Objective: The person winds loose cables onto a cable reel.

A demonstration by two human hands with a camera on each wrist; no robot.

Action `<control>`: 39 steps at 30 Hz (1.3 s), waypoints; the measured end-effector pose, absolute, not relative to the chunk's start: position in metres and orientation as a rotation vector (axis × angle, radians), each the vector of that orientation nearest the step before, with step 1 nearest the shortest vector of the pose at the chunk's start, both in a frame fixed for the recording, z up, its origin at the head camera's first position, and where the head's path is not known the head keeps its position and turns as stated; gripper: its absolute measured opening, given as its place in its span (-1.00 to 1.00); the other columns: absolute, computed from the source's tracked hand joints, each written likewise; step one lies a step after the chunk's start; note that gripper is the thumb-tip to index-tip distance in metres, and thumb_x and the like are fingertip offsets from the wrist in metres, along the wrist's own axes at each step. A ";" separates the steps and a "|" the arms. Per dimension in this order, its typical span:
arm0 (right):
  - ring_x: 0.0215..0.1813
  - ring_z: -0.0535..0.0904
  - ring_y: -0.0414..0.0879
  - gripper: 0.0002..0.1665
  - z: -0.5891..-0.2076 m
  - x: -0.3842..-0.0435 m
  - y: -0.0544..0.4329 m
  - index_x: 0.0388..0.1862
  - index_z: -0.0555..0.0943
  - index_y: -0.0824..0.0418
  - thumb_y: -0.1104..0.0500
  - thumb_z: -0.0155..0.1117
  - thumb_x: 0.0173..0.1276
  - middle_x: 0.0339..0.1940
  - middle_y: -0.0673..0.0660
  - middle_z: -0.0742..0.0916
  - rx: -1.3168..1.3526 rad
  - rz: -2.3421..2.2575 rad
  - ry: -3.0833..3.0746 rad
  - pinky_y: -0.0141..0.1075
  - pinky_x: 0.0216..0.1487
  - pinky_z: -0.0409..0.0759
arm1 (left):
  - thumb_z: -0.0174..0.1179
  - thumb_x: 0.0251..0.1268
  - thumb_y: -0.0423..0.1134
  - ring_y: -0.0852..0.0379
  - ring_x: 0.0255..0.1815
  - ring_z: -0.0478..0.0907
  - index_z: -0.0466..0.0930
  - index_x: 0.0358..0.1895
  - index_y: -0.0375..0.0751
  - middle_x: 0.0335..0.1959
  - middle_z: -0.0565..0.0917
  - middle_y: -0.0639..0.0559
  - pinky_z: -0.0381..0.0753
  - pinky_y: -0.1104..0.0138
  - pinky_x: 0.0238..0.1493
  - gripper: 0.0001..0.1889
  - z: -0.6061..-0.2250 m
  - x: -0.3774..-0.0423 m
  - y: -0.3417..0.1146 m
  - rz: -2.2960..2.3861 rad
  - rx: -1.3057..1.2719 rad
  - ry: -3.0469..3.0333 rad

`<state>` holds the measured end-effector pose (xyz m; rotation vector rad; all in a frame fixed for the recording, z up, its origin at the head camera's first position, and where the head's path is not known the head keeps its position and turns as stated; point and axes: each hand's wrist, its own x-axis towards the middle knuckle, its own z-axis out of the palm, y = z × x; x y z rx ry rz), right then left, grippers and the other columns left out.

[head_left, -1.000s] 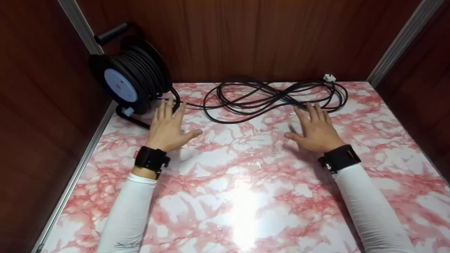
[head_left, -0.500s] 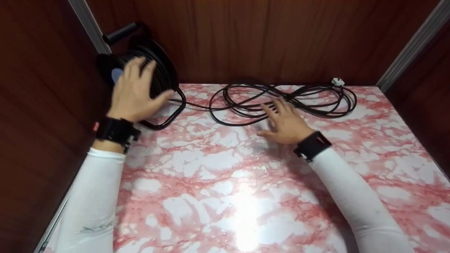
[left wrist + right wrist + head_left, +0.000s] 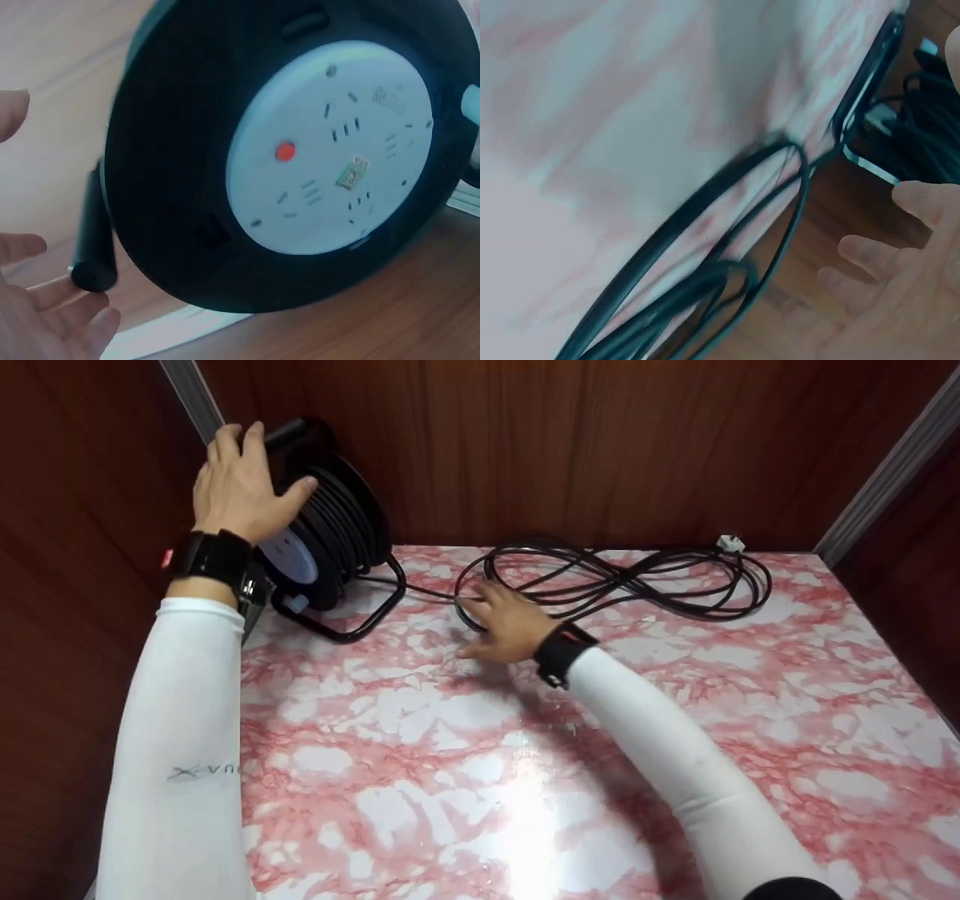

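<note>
A black cable reel (image 3: 341, 521) with a pale socket disc (image 3: 322, 187) and a red button stands at the far left. My left hand (image 3: 238, 491) is raised at its top, fingers extended, overlapping the black handle (image 3: 286, 433) in the head view. In the left wrist view those fingers lie around the tip of the handle grip (image 3: 96, 240), not closed on it. My right hand (image 3: 511, 624) is spread over the near left loop of the loose black cable (image 3: 637, 574), holding nothing. The cable lies in a figure-eight and runs from the reel.
A white plug (image 3: 730, 544) ends the cable at the back right. Dark wood panels (image 3: 525, 450) stand behind and on both sides. The reel's tubular foot (image 3: 360, 631) sticks out on the pink marbled tabletop (image 3: 420, 735).
My left hand has risen from the table, up and left to the reel's handle. My right hand has swept left across the cable, toward the reel. The reel and cable stay put.
</note>
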<state>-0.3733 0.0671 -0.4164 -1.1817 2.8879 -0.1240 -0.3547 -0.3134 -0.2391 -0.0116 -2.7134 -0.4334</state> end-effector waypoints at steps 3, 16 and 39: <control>0.70 -0.06 0.33 0.17 -0.419 -0.370 0.043 0.77 0.02 -0.07 -0.58 0.12 0.40 0.73 0.33 0.08 -1.233 -0.117 2.847 0.22 0.57 0.07 | 0.00 0.49 0.35 -0.32 0.66 -0.03 -0.20 0.72 -0.25 0.68 -0.08 -0.36 0.06 -0.21 0.54 0.04 -0.238 -0.363 -0.317 -0.456 0.014 -2.764; 0.68 0.09 0.20 0.18 -0.432 -0.361 -0.021 0.74 0.12 0.02 -0.56 0.21 0.37 0.68 0.27 0.22 -1.334 -0.271 2.777 0.02 0.55 0.25 | -0.08 0.71 0.05 -0.27 0.52 0.27 0.07 0.67 -0.27 0.54 0.21 -0.32 0.26 -0.09 0.49 -0.31 -0.242 -0.374 -0.325 -0.587 0.167 -2.643; 0.68 0.08 0.21 0.17 -0.435 -0.356 -0.054 0.74 0.13 0.03 -0.51 0.27 0.37 0.72 0.14 0.20 -1.301 -0.282 2.748 -0.02 0.56 0.23 | -0.19 0.75 -0.02 -0.44 0.27 0.45 0.34 0.45 -0.49 0.28 0.49 -0.45 0.33 -0.17 0.36 -0.42 -0.254 -0.349 -0.321 -0.481 0.019 -2.509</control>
